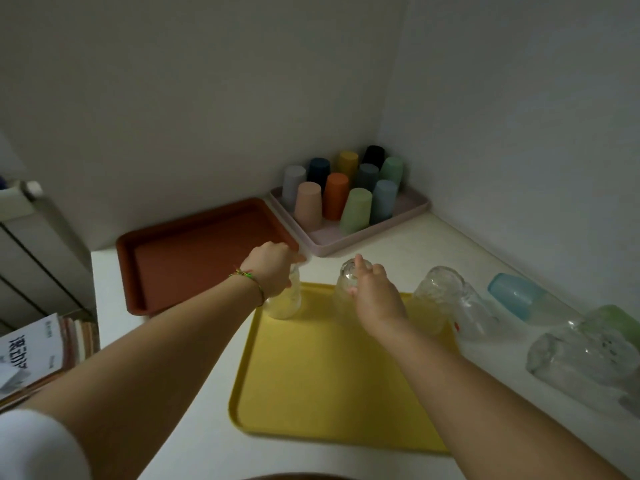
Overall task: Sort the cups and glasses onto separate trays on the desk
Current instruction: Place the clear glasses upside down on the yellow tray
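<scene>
Two hands work at the far edge of the yellow tray (311, 393): our left hand (270, 268) curls round one clear glass (285, 301), our right hand (375, 297) grips the second glass (346, 280). We should seat both rims flat, spaced apart; coloured cups (346, 195) fill the pink tray (346, 244) beyond.

at lower left, a stack of books (52, 355), lying flat, edges in reddish and tan tones, topmost cover white with dark printed characters. above it along the left edge, a pale grey cabinet (31, 251) with dark lines across its front. on its top corner, a small white block (33, 188), too blurred to identify. behind, plain pale walls (207, 98), meeting in a corner.
</scene>
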